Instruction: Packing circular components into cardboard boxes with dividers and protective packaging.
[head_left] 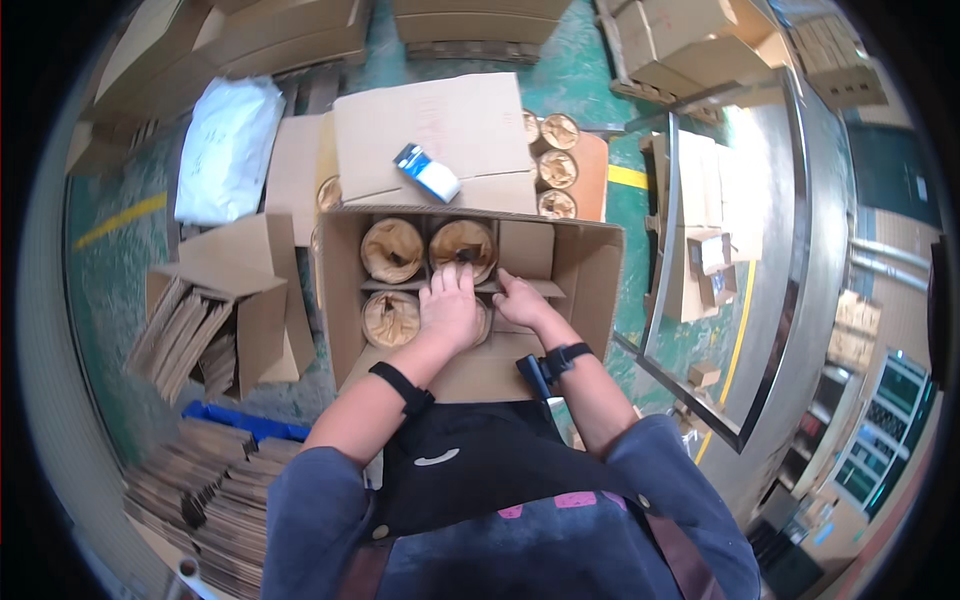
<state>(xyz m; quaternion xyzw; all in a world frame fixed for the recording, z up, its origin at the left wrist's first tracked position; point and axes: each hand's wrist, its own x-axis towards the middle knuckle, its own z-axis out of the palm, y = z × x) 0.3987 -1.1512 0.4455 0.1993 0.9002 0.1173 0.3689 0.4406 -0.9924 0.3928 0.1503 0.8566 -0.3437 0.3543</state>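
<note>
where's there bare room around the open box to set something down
Bare: the cardboard panel beyond the open box, left and right of the small blue-white carton. Crowded: the box's left part, with paper-topped cylinders and the left hand.

The left hand (452, 308) is reaching into an open cardboard box (595, 290), its fingers (452, 277) lying over the near part of a paper-wrapped roll (462, 238). The right hand (525, 302) is touching a cardboard divider (543, 287). More wrapped rolls (391, 250) are standing to the left and in the nearer row. Beyond the box, a blue-and-white packet (428, 174) is lying on flat cardboard (430, 120); a white sack (228, 150) is lying farther left.
</note>
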